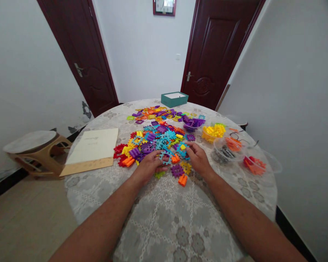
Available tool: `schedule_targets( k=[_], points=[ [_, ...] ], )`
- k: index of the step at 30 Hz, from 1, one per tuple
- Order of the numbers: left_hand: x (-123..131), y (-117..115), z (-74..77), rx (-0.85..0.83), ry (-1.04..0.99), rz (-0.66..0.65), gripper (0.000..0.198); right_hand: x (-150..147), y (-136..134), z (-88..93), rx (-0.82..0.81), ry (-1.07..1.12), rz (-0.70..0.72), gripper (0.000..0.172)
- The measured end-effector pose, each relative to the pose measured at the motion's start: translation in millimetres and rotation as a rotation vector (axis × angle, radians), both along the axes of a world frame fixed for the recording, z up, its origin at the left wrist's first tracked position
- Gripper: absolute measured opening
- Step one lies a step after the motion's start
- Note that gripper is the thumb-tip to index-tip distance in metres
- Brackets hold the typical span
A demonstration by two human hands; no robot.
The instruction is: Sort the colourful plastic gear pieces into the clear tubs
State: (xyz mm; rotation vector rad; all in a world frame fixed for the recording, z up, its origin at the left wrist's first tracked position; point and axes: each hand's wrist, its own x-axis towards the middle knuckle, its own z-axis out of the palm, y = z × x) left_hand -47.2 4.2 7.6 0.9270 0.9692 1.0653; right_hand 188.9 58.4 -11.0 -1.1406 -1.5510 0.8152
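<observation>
Light-blue gear plate (168,153) held at the near edge of a pile of toy gears (168,136)
A paper sheet (101,145) lies left of the pile, probably apart so nothing covers it. The left hand (148,166) holds the gear plate between thumb and fingers, likely by its rim to leave the slots free; the right hand (198,159) seems to pinch a blue-and-yellow piece (183,148) edgewise. Farther right, plastic tubs (212,139) apparently keep colours apart.

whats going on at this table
A person's left hand holds a light-blue gear-shaped piece; the right hand is at the edge of another blue piece with a yellow one at its middle. A mixed pile of plastic pieces lies just beyond on the table, and tubs of pieces stand to the right.
</observation>
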Motion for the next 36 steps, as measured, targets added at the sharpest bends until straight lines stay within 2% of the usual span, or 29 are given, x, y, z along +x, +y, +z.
schedule_targets(
  k=[4,14,19,25,28,32,36],
  points=[
    [0.8,0.1,0.3,-0.007,-0.065,-0.011,0.045,-4.3,-4.5,5.3,-0.051,0.08,0.087,0.037],
    [2.4,-0.7,4.0,-0.004,-0.175,-0.034,0.042,-7.1,-14.0,8.3,0.015,-0.04,0.189,0.031],
    [1.0,0.6,1.5,0.016,-0.194,-0.042,0.049,-7.8,-14.7,5.1,0.01,-0.077,0.225,0.029],
    [6.3,-0.7,-1.2,0.005,-0.135,-0.08,0.051,-13.7,-17.9,-0.4,0.001,-0.142,0.253,0.034],
    [10.2,-0.9,-3.6,0.0,-0.084,-0.046,0.051,-16.9,-20.1,0.2,0.017,-0.187,0.283,0.036],
    [11.2,0.4,-2.9,-0.011,-0.064,0.002,0.049,-5.9,-13.9,7.9,0.078,-0.213,0.202,0.034],
    [7.6,3.2,0.0,-0.024,-0.071,0.066,0.047,26.9,4.8,14.9,0.245,-0.395,-0.061,0.03]
  ],
)
